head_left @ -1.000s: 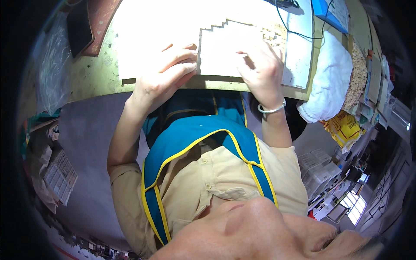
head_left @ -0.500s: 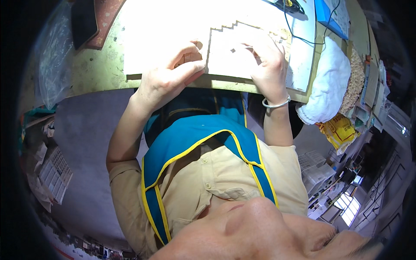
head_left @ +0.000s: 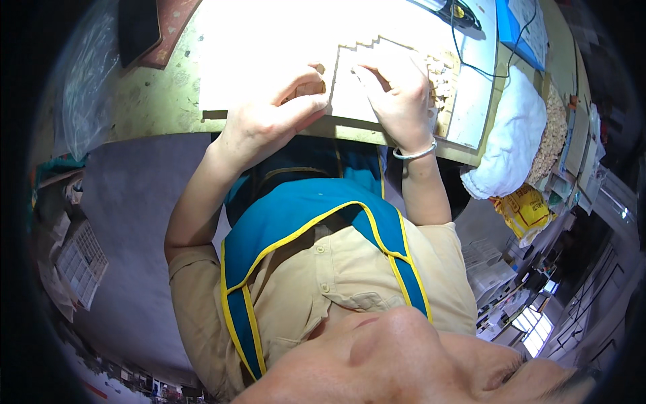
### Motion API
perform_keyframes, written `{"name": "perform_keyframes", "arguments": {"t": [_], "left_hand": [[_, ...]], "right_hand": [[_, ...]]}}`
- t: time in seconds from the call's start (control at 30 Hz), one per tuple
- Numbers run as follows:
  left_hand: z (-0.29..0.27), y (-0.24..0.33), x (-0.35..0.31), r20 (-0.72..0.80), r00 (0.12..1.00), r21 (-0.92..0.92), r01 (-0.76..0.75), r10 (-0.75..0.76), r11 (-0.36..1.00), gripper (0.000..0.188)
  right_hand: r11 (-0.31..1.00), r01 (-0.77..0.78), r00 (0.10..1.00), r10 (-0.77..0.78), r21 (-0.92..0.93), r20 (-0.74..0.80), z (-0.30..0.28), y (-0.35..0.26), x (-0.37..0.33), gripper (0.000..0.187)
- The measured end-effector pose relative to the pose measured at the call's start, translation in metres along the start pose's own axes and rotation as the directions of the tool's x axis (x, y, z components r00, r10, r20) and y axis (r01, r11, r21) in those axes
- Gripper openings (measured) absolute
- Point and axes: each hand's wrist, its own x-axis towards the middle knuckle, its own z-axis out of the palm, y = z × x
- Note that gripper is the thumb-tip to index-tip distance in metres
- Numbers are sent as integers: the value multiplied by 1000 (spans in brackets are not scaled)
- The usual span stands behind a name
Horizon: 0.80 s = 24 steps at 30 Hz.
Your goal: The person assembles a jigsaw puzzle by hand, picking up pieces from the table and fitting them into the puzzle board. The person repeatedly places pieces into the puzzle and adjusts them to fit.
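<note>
On a brightly lit white board point(head_left: 262, 40), my left hand point(head_left: 269, 118) curls its thumb and fingers around small brown wooden pieces point(head_left: 307, 87). To its right, my right hand point(head_left: 402, 101), a bangle at its wrist, presses thumb and index fingertip together. What they pinch is too small and washed out to make out. Between the hands a dark line runs up from the board's near edge and turns into a stepped edge point(head_left: 363, 43), mostly lost in glare. Light-coloured small blocks point(head_left: 441, 84) lie beside and partly behind the right hand.
A black tool with a cable point(head_left: 461, 13) lies at the far right, beside a blue folder point(head_left: 515, 30). White cloth point(head_left: 508, 138) covers the table's right edge. Plastic film point(head_left: 84, 87) and dark and reddish sheets point(head_left: 165, 40) are at the left.
My right hand has moved left and its fingertips have come together where a small dark piece lay; that piece no longer shows. My left hand keeps its curled hold.
</note>
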Motion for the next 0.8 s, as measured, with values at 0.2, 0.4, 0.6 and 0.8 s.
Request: {"name": "perform_keyframes", "arguments": {"t": [0.2,0.4,0.6,0.8], "left_hand": [[-5,4,4,31,999,49,-25,24,998,30],[-2,1,3,19,1000,31,-19,18,999,33],[-2,0,2,29,1000,5,-1,1,1000,33],[-2,0,1,27,1000,0,7,-7,1000,33]], "right_hand": [[1000,7,999,-7,5,-32,-1,6,-4,14],[999,29,999,-30,-20,-24,2,0,-2,16],[999,31,999,-30,32,-29,14,2,1,16],[994,92,995,-95,-53,-40,10,-2,10,16]]}}
